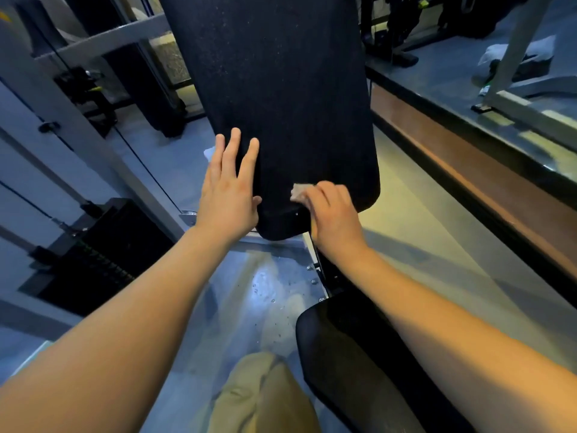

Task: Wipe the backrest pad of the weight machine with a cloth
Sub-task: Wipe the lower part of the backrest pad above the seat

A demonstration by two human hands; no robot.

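While the left hand (229, 195) lies flat with straight, spread fingers on the lower left edge of the backrest pad (281, 89), the right hand (334, 214) curls round a small pale crumpled cloth (300, 192), pressing it to the pad's lower right part. The pad is tall, dark and finely speckled, with rounded corners, and fills the upper centre of the view. Below it a grey metal plate (265, 276) carries water droplets. A smooth black seat pad (343, 354) sits lower right, under the right forearm. To the left stands a black weight stack (103, 254) with a thin cable (146, 170). A khaki trouser knee (262, 395) shows at the bottom.
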